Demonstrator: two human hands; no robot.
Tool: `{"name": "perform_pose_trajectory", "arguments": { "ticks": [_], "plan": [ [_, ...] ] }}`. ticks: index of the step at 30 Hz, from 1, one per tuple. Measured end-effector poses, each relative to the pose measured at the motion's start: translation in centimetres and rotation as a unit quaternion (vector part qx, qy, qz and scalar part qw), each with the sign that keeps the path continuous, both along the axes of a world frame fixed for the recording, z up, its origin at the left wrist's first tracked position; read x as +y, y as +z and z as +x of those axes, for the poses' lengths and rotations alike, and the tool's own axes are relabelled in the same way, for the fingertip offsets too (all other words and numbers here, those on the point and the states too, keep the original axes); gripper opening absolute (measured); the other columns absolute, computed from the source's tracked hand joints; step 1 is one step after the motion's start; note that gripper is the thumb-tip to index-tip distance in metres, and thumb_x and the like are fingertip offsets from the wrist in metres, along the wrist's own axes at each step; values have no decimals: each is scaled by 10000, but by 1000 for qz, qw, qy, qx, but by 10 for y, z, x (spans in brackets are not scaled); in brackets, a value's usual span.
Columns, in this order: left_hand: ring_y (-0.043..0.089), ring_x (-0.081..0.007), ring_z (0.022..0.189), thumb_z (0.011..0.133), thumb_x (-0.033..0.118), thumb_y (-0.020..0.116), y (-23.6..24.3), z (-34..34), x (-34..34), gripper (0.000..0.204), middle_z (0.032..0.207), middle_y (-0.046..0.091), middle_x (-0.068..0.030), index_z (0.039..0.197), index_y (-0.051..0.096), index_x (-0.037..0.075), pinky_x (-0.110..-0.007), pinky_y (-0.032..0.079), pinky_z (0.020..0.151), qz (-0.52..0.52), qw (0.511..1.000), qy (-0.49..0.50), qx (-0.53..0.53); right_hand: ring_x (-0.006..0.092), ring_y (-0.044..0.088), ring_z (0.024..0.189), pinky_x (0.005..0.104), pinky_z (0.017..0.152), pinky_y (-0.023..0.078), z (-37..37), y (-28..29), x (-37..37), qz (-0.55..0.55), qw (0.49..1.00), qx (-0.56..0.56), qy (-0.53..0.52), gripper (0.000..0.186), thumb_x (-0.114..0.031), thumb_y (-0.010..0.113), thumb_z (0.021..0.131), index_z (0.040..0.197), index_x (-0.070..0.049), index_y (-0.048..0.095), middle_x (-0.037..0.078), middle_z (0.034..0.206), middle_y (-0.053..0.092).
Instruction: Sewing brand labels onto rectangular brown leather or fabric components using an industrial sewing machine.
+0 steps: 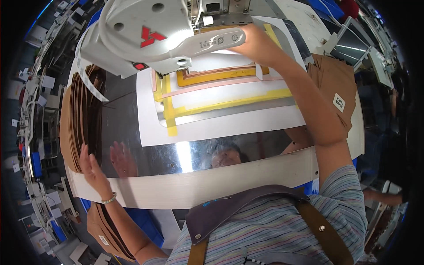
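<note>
At the left edge of the table my left hand (94,173) is raised beside a stack of brown flat pieces (77,119). Its fingers are stretched out, and nothing is in it. My right arm reaches forward over the work, and my right hand (260,44) is at the tip of a white lamp arm (207,43) on the sewing machine (145,31). That lamp arm hides its fingers. Below lies a white sheet (221,130) bearing a clear template (194,115) with yellow tape strips (234,104) and a yellow-brown frame (216,77).
More brown pieces with a white label (329,88) lie at the right. A shiny metal plate (128,154) covers the table behind a pale front edge strip (212,190). The machine head overhangs the far left. Another brown stack (106,229) hangs lower left.
</note>
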State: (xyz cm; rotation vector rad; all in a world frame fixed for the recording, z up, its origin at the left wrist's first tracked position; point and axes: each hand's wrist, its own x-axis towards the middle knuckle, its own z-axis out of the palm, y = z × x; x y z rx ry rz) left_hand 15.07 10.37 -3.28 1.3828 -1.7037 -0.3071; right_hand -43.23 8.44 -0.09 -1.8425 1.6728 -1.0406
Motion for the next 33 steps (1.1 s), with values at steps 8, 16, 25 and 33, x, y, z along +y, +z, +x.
{"name": "perform_pose_trajectory", "arguments": {
  "ticks": [8,16,25,33],
  "plan": [
    [353,-442,1581,1063,194,639,-12,-194,-29,430,1656,500,-178,1475,664,72,-532,292,1284,13,919,-292,-264,217,746,876,370,810,572,7,-17,-23,189,976,83,69,167,-209,809,906,1005,-74,807,78,925,802],
    [304,-486,1582,1085,531,553,-22,-240,-58,654,1688,389,-288,1465,631,4,-593,188,1309,-3,873,-344,-345,199,729,844,358,780,559,20,-21,-36,199,976,32,87,186,-189,848,855,975,-64,780,70,898,778],
    [287,-475,1594,1086,613,488,-22,-244,-62,776,1681,379,-313,1528,562,-21,-590,139,1321,-1,861,-356,-363,201,730,854,360,789,561,34,-28,-45,195,976,7,93,225,-177,891,806,964,-67,774,81,914,778],
    [300,-462,1591,1098,565,488,-27,-244,-62,732,1677,398,-292,1552,548,-6,-574,142,1322,-11,864,-346,-365,178,707,821,328,771,540,7,-22,-46,178,976,1,128,226,-213,881,828,975,-73,783,55,897,776]
  ]
}}
